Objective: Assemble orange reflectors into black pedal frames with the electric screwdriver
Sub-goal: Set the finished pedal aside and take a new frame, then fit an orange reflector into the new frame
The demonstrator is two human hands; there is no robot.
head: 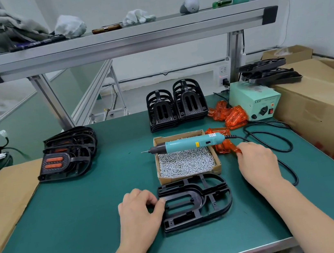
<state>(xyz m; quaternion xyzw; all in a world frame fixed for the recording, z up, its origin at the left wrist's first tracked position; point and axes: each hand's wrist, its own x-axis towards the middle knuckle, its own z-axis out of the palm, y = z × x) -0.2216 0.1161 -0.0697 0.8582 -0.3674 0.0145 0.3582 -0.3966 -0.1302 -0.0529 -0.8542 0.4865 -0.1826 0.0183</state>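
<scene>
Left hand [138, 213], fingers curled, grips the left edge of an empty black pedal frame [194, 200] lying flat on the near green table [86, 202]. Right hand [257, 162] pinches an orange reflector [228, 146] just right of the screw box [186, 162]. Electric screwdriver [194, 143] rests across the box's far rim.

The letters "LED" are printed at the top left of the front panel of the pale green power box [255, 101]. Smaller print further along that panel is too blurred to be read. A small yellow label and a white sticker are carried on the screwdriver [194, 143], but nothing on them can be made out.
</scene>
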